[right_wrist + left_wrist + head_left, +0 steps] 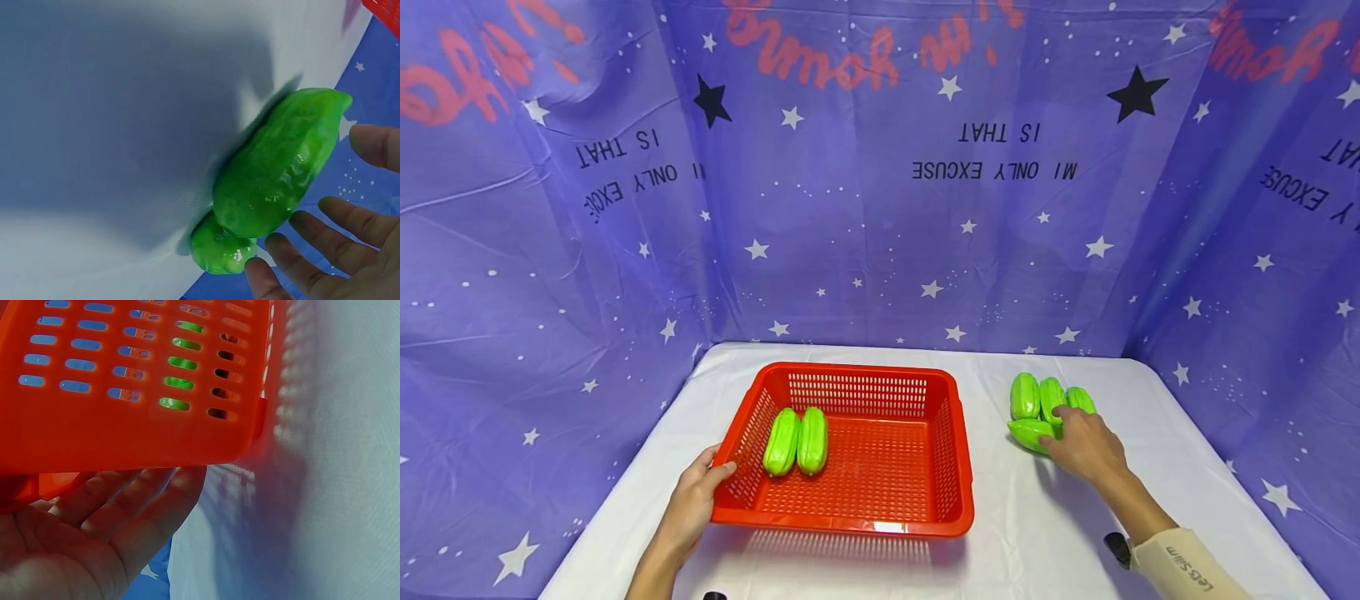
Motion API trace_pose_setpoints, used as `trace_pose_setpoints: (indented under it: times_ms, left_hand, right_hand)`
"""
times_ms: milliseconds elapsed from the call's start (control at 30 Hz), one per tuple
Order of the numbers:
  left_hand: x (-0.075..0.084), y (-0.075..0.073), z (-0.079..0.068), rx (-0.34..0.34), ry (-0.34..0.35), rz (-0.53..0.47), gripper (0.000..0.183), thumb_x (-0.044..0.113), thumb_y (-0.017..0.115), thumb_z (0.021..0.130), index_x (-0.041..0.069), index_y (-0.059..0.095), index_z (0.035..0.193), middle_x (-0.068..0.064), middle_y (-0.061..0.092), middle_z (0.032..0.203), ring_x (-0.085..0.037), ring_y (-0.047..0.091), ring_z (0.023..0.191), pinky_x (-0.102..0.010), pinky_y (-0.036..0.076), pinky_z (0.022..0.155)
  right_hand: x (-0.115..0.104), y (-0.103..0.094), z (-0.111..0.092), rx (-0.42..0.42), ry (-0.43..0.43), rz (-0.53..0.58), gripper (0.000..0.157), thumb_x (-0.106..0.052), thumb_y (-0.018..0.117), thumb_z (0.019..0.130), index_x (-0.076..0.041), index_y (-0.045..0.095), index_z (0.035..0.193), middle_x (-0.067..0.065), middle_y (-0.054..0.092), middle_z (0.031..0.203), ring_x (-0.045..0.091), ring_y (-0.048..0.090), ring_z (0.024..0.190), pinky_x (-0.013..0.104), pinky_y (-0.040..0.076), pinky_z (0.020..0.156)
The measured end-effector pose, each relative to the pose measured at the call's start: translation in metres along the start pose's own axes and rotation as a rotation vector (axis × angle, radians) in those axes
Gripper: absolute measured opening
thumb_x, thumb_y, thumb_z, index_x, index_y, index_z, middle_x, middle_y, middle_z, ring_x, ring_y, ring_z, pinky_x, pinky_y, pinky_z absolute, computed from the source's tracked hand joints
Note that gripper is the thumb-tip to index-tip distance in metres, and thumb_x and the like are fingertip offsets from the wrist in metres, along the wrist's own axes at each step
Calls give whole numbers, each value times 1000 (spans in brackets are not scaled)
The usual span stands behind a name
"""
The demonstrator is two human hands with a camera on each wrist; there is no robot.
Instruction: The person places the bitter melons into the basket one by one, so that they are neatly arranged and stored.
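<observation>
My left hand [688, 497] grips the left rim of a red plastic basket [820, 522], thumb over the edge. In the left wrist view its fingers [153, 515] reach under the rim. Two green ridged toy melons [782, 443] lie side by side in the left half of the basket. My right hand [1087, 446] is over a group of similar melons on the table at the right. Three stand in a row behind; a front melon [1028, 434] lies crosswise. The right wrist view shows the fingers spread, close beside this front melon [281, 165], not curled round it.
A white cloth [1007, 533] covers the table. Purple curtains [857, 208] with stars and lettering hang behind it and on both sides. The basket occupies the table's left and middle, with a strip of cloth between it and the melons at the right.
</observation>
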State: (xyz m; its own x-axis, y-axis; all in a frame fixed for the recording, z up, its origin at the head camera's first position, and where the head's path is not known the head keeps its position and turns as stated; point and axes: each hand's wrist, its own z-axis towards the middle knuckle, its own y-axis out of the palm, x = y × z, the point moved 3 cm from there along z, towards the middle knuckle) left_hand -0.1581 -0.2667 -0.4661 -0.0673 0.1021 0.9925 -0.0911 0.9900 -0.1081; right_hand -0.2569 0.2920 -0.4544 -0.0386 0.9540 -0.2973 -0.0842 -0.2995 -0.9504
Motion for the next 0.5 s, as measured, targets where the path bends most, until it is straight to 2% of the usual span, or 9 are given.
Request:
trace_pose_setpoints:
  times_ms: [200,500]
  left_hand:
    - [0,0,0,7,11,7,39,12,40,106,-4,43,142,-29,59,124,-34,67,99,-39,59,76]
    - [1,0,0,8,21,13,39,12,40,106,-3,43,142,-29,57,125,-33,67,100,-39,59,77]
  right_hand:
    - [0,5,1,-3,-32,-12,64,-33,72,85,6,57,133,34,60,127,55,56,113,66,49,78]
    - [2,16,1,34,-103,-77,58,-31,73,84,5,62,128,29,64,118,52,58,107,66,50,75]
